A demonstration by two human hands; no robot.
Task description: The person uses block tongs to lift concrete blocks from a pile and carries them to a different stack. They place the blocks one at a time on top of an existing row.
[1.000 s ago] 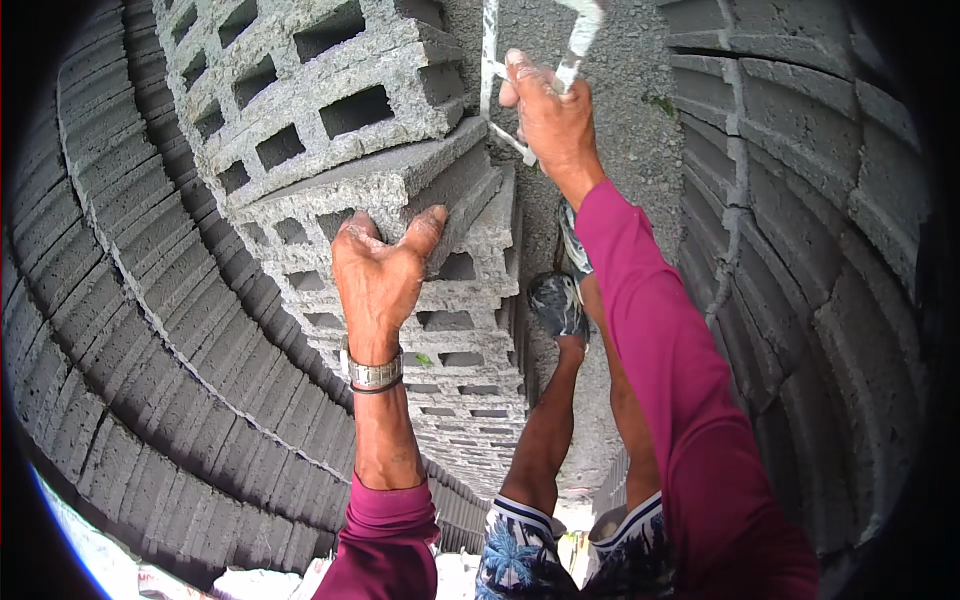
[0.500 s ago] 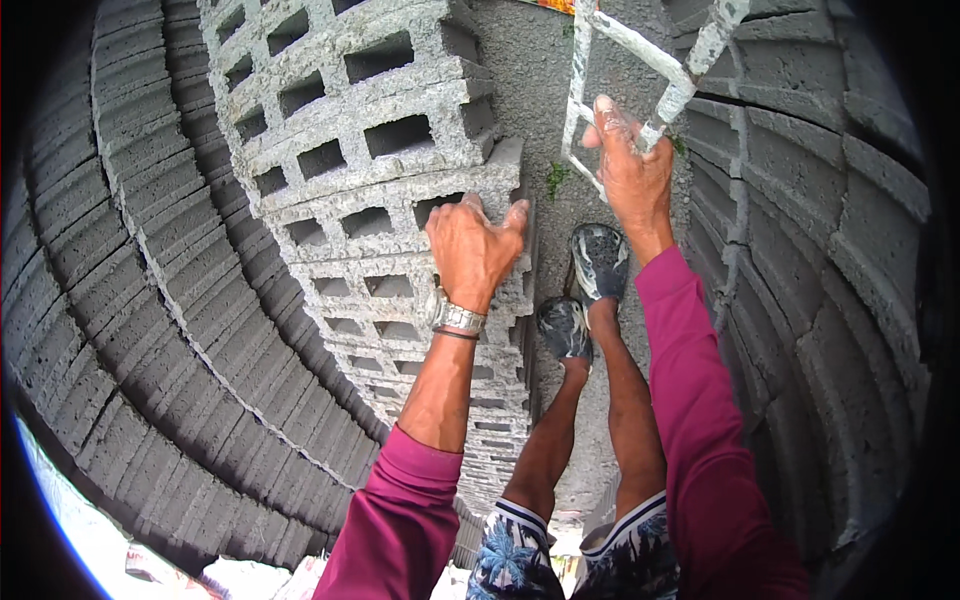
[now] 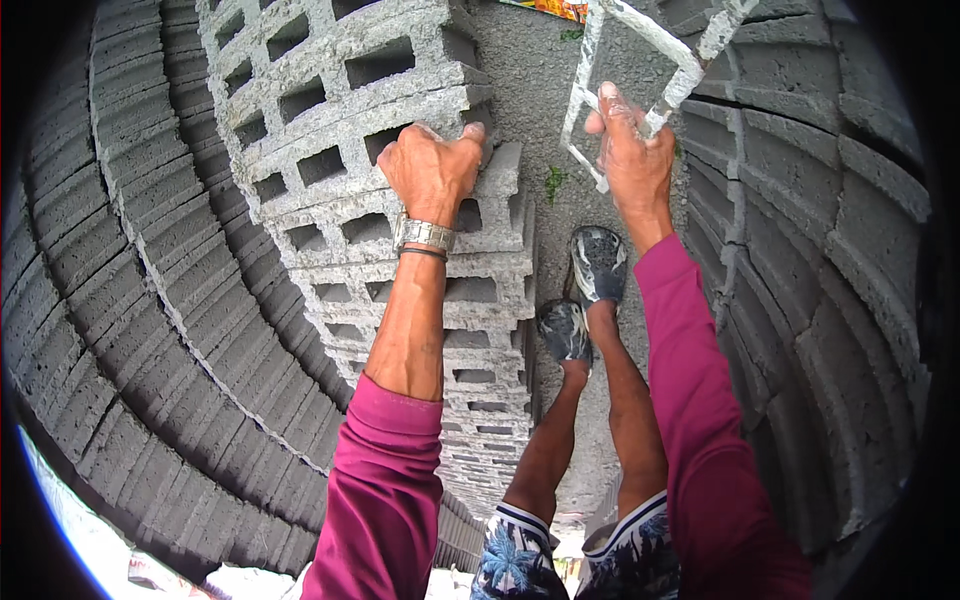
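My left hand is closed on the end of a grey hollow concrete block in a stack. Its fingers curl over into a cavity, so the fingertips are hidden, and the thumb lies near the block's right side. On my left wrist are a metal watch and a thin dark band. To the right, my right hand is wrapped round a bar of a whitish, cement-crusted metal frame. The frame hangs over the gravel strip, apart from the block stack.
Curved-looking rows of stacked blocks rise at the left, and another block wall stands close at the right. Between them runs a narrow gravel strip with small green weeds. My feet in dark shoes stand there.
My left hand has moved farther away and leftward, from a lower block to the one above it. My right hand and the metal frame have shifted only slightly.
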